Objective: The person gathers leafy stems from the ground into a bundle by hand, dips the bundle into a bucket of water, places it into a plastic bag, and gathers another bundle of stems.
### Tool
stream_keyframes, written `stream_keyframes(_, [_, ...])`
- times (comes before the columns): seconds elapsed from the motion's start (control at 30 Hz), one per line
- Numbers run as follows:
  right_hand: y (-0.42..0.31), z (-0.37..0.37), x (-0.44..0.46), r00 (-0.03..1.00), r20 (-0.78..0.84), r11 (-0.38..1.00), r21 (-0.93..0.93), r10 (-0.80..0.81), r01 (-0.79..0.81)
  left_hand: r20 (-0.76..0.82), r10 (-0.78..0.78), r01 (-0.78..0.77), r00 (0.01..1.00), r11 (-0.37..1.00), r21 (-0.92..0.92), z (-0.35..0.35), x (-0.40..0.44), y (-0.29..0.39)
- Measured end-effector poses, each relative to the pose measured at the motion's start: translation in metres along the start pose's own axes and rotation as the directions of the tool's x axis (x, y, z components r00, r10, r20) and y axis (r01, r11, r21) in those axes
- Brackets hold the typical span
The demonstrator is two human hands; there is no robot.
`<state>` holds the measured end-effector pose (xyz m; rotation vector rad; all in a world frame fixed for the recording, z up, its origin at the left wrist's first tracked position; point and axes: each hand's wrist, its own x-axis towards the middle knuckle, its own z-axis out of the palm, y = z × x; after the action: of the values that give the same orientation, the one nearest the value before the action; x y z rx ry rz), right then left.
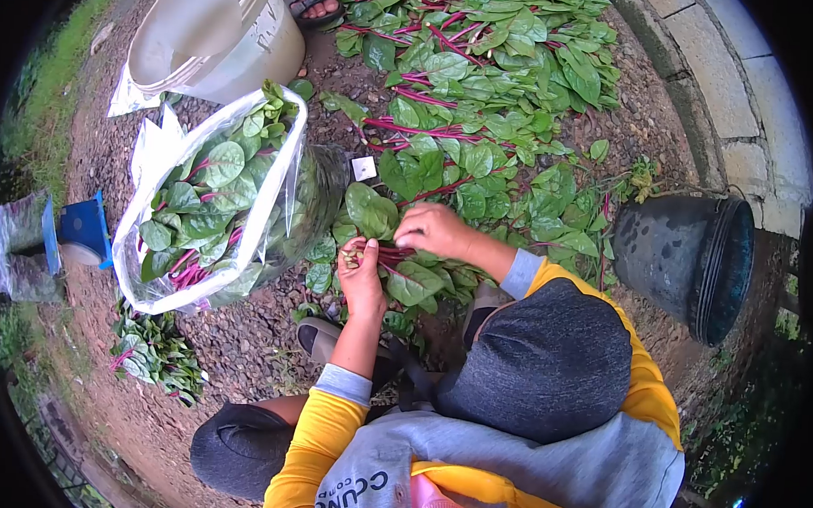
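Gravel (242, 342) lies under far leaves (520, 70); near, the left hand (363, 278) pinches stems (394, 253) that could slip if loosened, while the right hand (436, 230) has an unclear grip.

Leaves (370, 210) — green | stems (191, 275) — magenta | sleeve (315, 439): yellow | bag rim (262, 227): white | bucket (662, 245): black

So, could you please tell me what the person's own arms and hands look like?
Both arms wear bright yellow fabric sleeves that end in plain light-grey cuffs partway down the forearms. Below these, the left hand and right hand are bare: no gloves, and no watch shows on either wrist.
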<state>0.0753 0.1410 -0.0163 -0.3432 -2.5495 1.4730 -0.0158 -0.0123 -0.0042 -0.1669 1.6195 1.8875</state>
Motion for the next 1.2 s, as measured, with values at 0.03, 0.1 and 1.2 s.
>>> stream_keyframes(0.03, [0.004,-0.009,0.002,0.997,-0.077,0.995,-0.102,-0.002,-0.006,-0.014,0.01,-0.01,1.0,1.0,0.005,-0.001,0.002,-0.001])
stream_keyframes(0.1, [0.015,-0.027,0.004,0.983,-0.183,0.951,-0.305,0.0,-0.057,-0.029,0.013,-0.013,0.999,1.0,0.014,-0.003,0.003,-0.002])
stream_keyframes(1.2, [0.017,-0.012,-0.03,0.99,0.003,0.99,-0.023,0.141,-0.141,-0.1,-0.04,0.031,0.994,0.996,-0.089,-0.013,0.01,-0.011])
